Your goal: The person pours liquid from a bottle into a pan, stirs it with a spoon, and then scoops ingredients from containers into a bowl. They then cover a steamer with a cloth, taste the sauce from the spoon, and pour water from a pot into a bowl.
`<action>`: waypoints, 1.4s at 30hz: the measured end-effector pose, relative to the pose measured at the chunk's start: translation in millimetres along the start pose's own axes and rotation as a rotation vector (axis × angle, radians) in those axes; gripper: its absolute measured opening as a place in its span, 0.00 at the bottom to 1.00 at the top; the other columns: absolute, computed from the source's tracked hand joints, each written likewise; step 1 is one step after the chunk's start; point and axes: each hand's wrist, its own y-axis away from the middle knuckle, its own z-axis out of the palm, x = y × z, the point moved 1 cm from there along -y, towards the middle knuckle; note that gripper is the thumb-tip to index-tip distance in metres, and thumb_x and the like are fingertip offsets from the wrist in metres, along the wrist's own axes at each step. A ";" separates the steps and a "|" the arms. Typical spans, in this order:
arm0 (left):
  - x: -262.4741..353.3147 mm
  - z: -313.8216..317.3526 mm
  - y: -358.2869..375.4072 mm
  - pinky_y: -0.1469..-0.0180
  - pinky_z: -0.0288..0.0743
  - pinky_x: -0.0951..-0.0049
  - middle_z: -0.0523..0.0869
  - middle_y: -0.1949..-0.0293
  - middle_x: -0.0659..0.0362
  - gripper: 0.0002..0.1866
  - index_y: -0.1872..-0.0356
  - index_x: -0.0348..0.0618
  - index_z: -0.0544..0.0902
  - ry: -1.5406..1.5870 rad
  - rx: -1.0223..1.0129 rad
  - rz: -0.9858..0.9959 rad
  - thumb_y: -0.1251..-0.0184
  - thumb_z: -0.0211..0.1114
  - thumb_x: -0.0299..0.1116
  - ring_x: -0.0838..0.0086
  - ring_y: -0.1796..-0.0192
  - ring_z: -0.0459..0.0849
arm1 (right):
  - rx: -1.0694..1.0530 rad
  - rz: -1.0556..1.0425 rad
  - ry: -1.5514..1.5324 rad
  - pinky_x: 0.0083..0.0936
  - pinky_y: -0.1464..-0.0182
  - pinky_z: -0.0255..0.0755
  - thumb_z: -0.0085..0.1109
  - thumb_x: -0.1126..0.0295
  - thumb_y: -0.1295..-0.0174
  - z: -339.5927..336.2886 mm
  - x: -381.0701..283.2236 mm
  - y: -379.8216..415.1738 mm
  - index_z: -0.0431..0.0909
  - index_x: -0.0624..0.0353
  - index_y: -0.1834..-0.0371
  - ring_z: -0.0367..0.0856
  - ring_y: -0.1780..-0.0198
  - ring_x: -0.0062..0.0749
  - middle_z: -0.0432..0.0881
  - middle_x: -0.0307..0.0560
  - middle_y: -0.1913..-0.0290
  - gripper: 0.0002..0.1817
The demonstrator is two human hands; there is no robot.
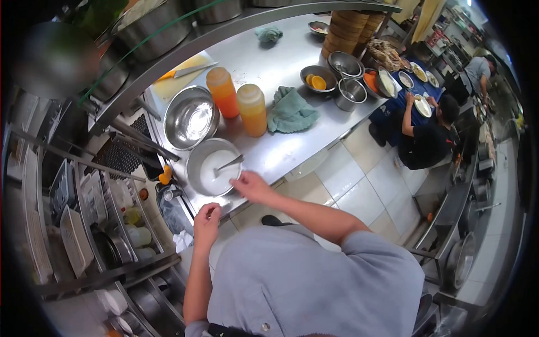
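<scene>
A metal bowl (195,164) with white liquid and a spoon (229,163) in it stands at the counter's near edge. My right hand (250,186) is at the bowl's right rim, its fingers bent together; what they hold, if anything, is too small to tell. Lower left of it, just off the counter edge, my left hand (207,219) is raised with curled fingers, and whether something lies between them cannot be made out. Behind the bowl are an empty steel bowl (182,121), an orange squeeze bottle (223,92) and a yellow squeeze bottle (252,110).
On the steel counter (281,151) lie a green cloth (292,110), a knife (193,69) on a board and a bowl of orange slices (306,73). Racks (101,224) stand at left. A co-worker (424,143) handles plates at right; another person (480,76) is farther back.
</scene>
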 end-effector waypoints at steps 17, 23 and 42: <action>-14.3 0.9 40.1 0.69 0.70 0.67 0.78 0.80 0.55 0.18 0.75 0.37 0.80 -0.230 -0.138 -0.099 0.33 0.64 0.42 0.70 0.75 0.75 | -0.346 0.040 0.321 0.23 0.71 0.70 0.59 0.64 0.35 -8.3 25.5 34.8 0.76 0.62 0.74 0.76 0.76 0.21 0.77 0.40 0.79 0.13; -70.1 -4.2 90.9 0.64 0.72 0.59 0.81 0.74 0.51 0.20 0.74 0.40 0.80 -0.253 0.090 -0.098 0.31 0.60 0.48 0.57 0.71 0.78 | -0.690 0.149 0.308 0.21 0.69 0.72 0.57 0.65 0.33 43.7 23.5 37.3 0.77 0.61 0.72 0.77 0.75 0.20 0.77 0.37 0.78 0.12; -195.2 -286.5 429.6 0.61 0.77 0.61 0.86 0.66 0.51 0.08 0.65 0.45 0.84 -0.267 1.577 -0.343 0.37 0.61 0.37 0.56 0.63 0.85 | -1.402 -0.231 0.829 0.32 0.62 0.74 0.59 0.61 0.37 227.7 126.7 32.3 0.83 0.59 0.65 0.82 0.68 0.33 0.83 0.51 0.73 0.12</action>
